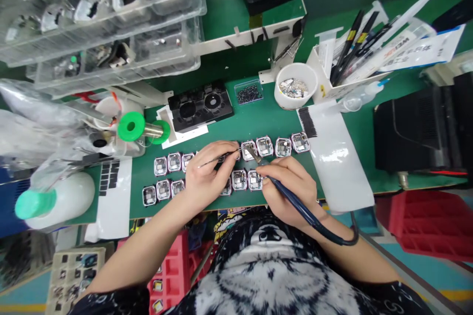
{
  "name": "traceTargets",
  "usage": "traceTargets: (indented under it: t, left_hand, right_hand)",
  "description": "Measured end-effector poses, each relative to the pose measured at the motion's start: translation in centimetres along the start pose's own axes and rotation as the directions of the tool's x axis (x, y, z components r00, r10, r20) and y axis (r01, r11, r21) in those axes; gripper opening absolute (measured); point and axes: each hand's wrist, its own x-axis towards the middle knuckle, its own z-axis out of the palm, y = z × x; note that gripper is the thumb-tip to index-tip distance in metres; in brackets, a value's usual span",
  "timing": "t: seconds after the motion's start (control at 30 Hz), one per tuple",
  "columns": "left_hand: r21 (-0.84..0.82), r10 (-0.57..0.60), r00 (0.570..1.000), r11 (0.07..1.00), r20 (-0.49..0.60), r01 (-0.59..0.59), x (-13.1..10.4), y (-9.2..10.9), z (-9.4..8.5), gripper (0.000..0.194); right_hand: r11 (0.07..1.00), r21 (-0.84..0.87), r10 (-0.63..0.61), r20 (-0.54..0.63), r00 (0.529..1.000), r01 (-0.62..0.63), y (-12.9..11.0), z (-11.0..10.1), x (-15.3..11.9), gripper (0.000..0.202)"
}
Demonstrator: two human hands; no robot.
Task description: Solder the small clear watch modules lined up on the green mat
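Note:
My left hand (209, 172) pinches thin dark tweezers (218, 158), their tips at the left side of a small square device housing (249, 150) in the back row. In my right hand (290, 188) is a soldering iron (295, 202) with a blue cable, held like a pen, its metal tip over the same housing. More open housings with circuit parts inside lie in two rows on the green mat, among them one in the front row (239, 179) and one at the back right (300, 142). My left hand hides some housings in the middle.
A solder spool (132, 126) and a black fixture (201, 107) stand behind at the left. A white cup of small parts (295, 86), a tool holder (332, 89) and a white sheet (338, 157) are at the right. Clear trays (103, 19) overhang the upper left; a bottle (70, 199) stands below.

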Motion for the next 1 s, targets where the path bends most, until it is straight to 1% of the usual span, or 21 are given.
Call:
traceTargets:
  t: [0.23,0.57,0.63,0.8,1.0]
  left_hand:
    - [0.052,0.064,0.998,0.996,0.026,-0.066,-0.08,-0.74,0.23,0.021]
    - [0.085,0.106,0.994,0.991,0.029,-0.108,0.22,-0.79,0.38,0.023]
    - [0.083,0.102,0.994,0.991,0.033,-0.105,0.26,-0.77,0.37,0.022]
    - [0.073,0.051,0.998,0.996,0.043,-0.054,0.27,-0.65,0.29,0.018]
    - [0.059,0.054,0.997,0.997,0.046,-0.057,0.29,-0.66,0.27,0.017]
  right_hand:
    - [1.000,-0.018,0.006,0.014,1.000,-0.006,0.35,0.06,-0.06,0.026]
    - [1.000,-0.006,0.007,0.026,1.000,-0.007,0.46,0.15,-0.04,0.027]
    - [1.000,-0.008,0.009,0.030,1.000,-0.009,0.42,0.13,0.01,0.027]
    - [1.000,-0.003,0.002,0.040,0.999,-0.002,0.48,0.15,0.09,0.027]
    - [1.000,0.014,0.004,0.058,0.998,-0.005,0.65,0.38,-0.10,0.027]
